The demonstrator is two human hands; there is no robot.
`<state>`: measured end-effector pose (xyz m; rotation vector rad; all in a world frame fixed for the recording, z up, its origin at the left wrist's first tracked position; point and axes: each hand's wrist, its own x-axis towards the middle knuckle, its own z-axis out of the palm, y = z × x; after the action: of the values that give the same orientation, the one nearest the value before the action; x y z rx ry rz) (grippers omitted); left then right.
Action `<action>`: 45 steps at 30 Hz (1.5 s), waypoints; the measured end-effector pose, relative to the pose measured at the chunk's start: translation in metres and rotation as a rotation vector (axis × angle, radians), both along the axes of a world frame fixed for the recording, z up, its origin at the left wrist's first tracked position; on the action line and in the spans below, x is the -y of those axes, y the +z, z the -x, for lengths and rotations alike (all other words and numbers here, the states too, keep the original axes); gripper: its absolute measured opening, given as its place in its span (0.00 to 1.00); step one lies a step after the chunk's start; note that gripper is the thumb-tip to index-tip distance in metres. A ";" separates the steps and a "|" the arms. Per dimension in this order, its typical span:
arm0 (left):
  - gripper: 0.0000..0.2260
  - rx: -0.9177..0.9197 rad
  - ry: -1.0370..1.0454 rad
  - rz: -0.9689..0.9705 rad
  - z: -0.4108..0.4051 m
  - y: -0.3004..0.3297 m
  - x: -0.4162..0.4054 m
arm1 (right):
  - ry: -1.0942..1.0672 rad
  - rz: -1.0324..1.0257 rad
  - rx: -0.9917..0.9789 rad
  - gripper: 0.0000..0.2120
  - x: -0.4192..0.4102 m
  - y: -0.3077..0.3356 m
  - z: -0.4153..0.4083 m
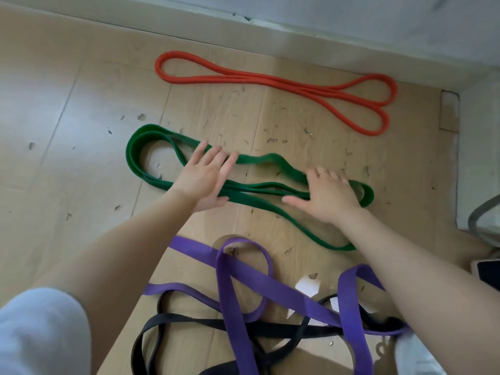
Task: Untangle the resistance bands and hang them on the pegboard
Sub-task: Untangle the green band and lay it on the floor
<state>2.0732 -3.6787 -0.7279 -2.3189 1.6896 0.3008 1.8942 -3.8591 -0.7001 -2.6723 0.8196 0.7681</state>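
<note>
While both hands sit flat on the green band (259, 159), it lies folded on the floor (81, 109). Left hand (205, 177) is spread, fingers straight, pressing the band's left-middle part. Right hand (330, 196) is spread too, over its right end. Beyond it lies the red band (270, 79); nearer than it, the purple band (235, 288) and black band (173, 320) are tangled.
</note>
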 end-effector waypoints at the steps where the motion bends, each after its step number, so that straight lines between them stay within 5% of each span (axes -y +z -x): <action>1: 0.36 0.001 -0.033 0.012 -0.002 0.000 -0.001 | 0.046 -0.004 -0.021 0.49 -0.007 0.001 0.005; 5: 0.20 0.037 -0.090 0.079 -0.002 -0.009 -0.009 | 0.166 0.045 -0.063 0.52 -0.024 -0.007 0.022; 9: 0.20 -0.046 -0.012 0.126 0.001 -0.011 -0.006 | 0.181 0.150 -0.004 0.38 -0.018 -0.012 0.017; 14: 0.20 -0.042 0.003 0.101 -0.006 -0.008 -0.012 | 0.199 0.119 -0.061 0.36 -0.026 -0.012 0.018; 18: 0.17 -0.013 -0.056 0.101 -0.013 -0.010 -0.010 | 0.228 0.174 0.004 0.21 -0.017 -0.010 0.022; 21: 0.16 0.052 -0.027 0.095 -0.026 -0.003 0.014 | 0.099 0.226 0.108 0.16 0.011 -0.008 0.007; 26: 0.23 0.133 0.072 0.070 -0.056 -0.007 0.071 | 0.134 0.262 0.110 0.21 0.063 -0.011 -0.030; 30: 0.13 0.155 0.018 0.236 -0.072 -0.017 0.095 | 0.158 0.322 0.062 0.22 0.095 -0.012 -0.051; 36: 0.28 -0.192 0.299 0.164 -0.071 -0.012 0.091 | 0.020 0.244 -0.024 0.24 0.098 -0.024 -0.059; 39: 0.33 -0.113 0.391 0.128 -0.075 -0.002 0.061 | -0.043 0.259 -0.066 0.31 0.088 -0.015 -0.065; 45: 0.47 -0.272 1.053 0.361 -0.057 0.008 -0.004 | 0.190 0.192 0.200 0.42 0.021 -0.009 -0.115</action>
<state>2.1302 -3.6745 -0.7197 -3.3822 0.4381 0.5385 2.0092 -3.8801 -0.7089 -2.9707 0.6252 0.4698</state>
